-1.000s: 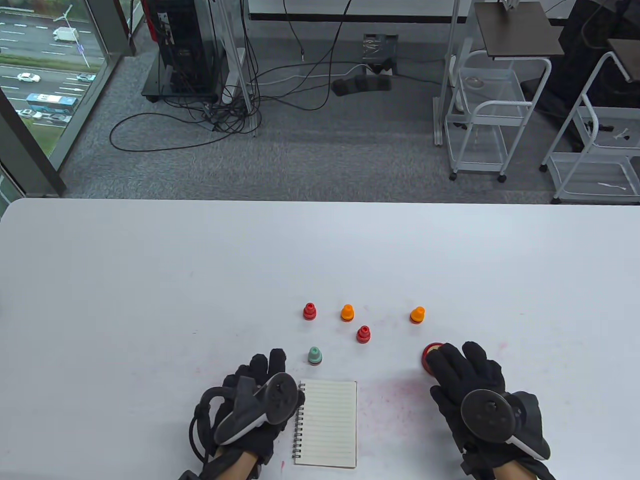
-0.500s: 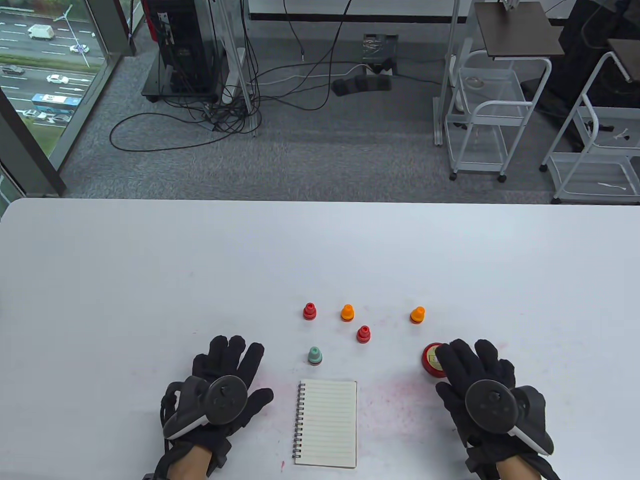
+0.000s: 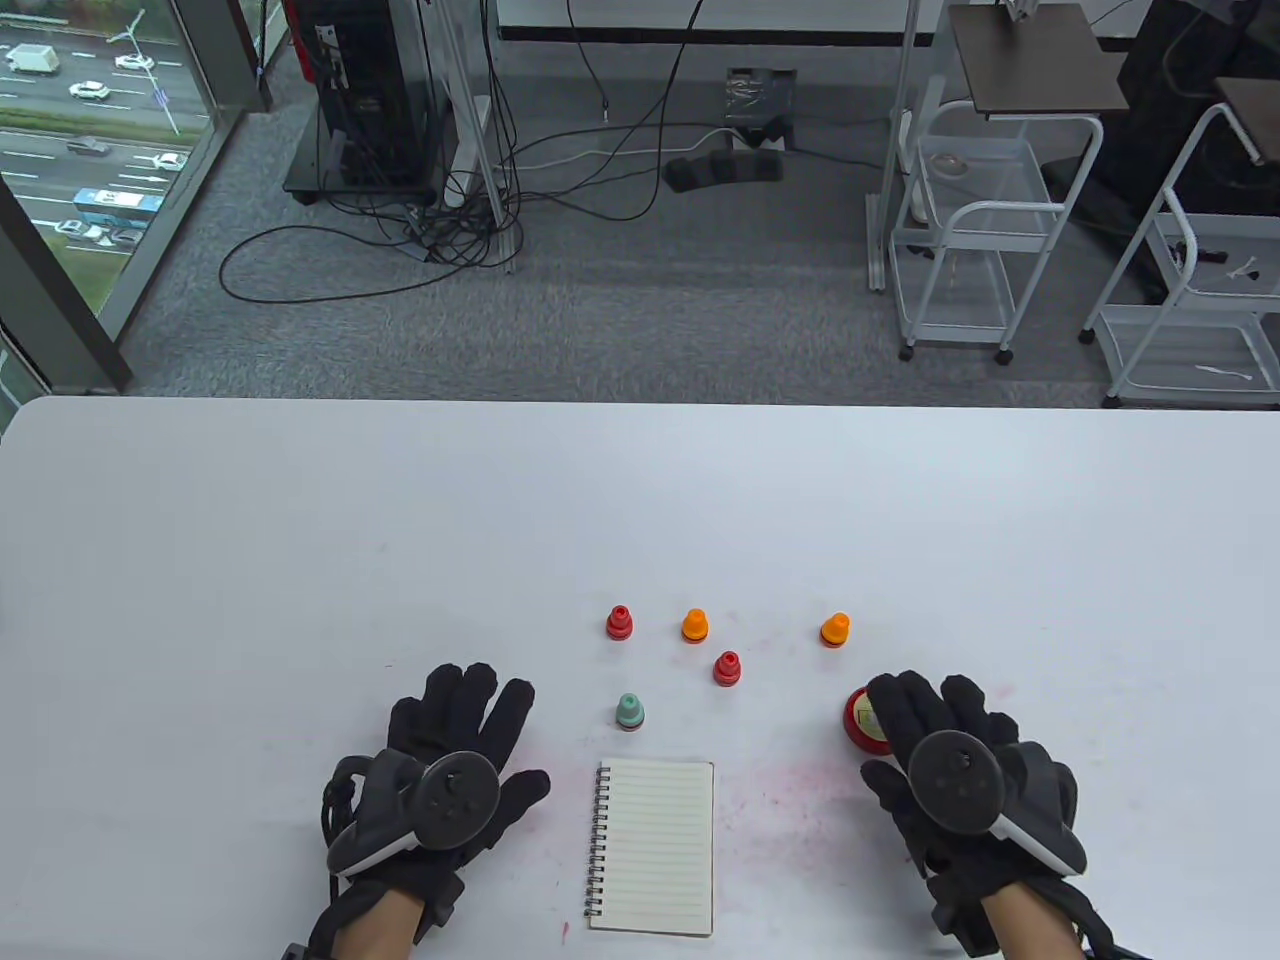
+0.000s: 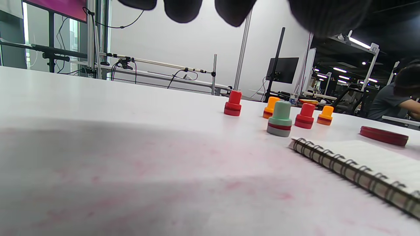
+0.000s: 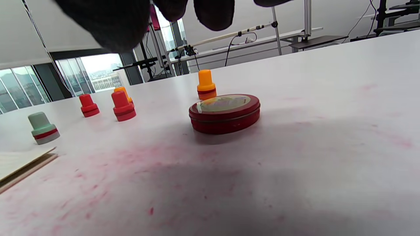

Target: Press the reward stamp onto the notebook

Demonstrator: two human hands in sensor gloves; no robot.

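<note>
Five small plastic stamps stand upright on the white desk [image 3: 300, 520]: a mint-green stamp [image 3: 629, 711] just beyond the spiral-bound lined notebook [image 3: 652, 846], two red stamps [image 3: 619, 622] [image 3: 727, 668] and two orange stamps [image 3: 695, 626] [image 3: 835, 629] farther out, all apart from one another and untouched. Which one counts as the reward stamp, I can't tell; the faces are down on the desk. The notebook lies open and flat between the hands, page bare, ready to take a print. Over on the left, the left hand [image 3: 440, 770] rests palm-down beside the notebook, fingers spread and relaxed, grasping nothing. The right hand [image 3: 950, 770] reaches forward with straight fingers over the near edge of the round red tin ink pad [image 3: 860, 712]; the wrist view shows the tin's lid on and the fingers above it, so contact is unclear. Judging by that, the lid likely needs to come off first. Pink smudges stain the desk around the notebook.
</note>
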